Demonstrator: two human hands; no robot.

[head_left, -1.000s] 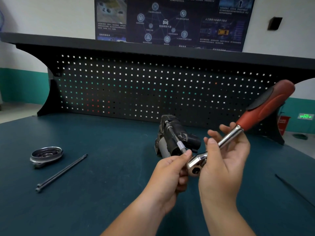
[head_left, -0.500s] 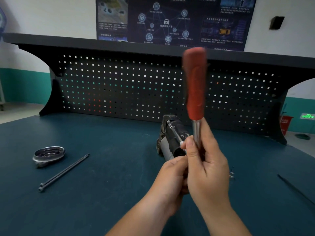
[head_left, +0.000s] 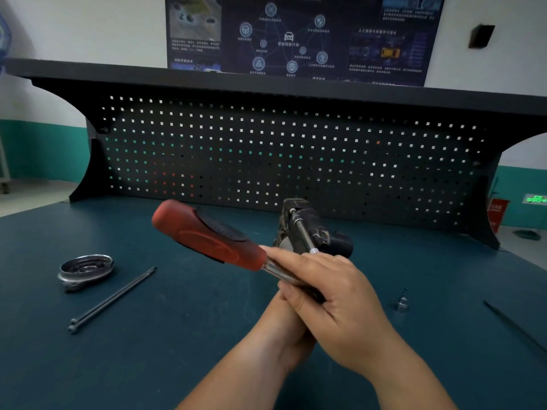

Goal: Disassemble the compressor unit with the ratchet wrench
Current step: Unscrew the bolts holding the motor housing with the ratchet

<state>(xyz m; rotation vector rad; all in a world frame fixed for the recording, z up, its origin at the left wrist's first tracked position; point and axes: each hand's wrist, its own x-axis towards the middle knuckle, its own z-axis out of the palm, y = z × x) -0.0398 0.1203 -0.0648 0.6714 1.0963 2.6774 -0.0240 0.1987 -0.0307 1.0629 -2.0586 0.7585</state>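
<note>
At frame centre the right hand [head_left: 334, 297] lies over the left hand [head_left: 284, 329], clasping the steel shaft of the ratchet wrench [head_left: 207, 235], whose red handle slants to the upper left. The left hand's grip is hidden. The compressor unit [head_left: 319, 229] sits just above them.

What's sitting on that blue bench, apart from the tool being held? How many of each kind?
Compressor unit: 1
Round metal cover: 1
Long bolts, left, side by side: 2
Small socket: 1
Thin dark rod, right: 1
Total: 6
</note>
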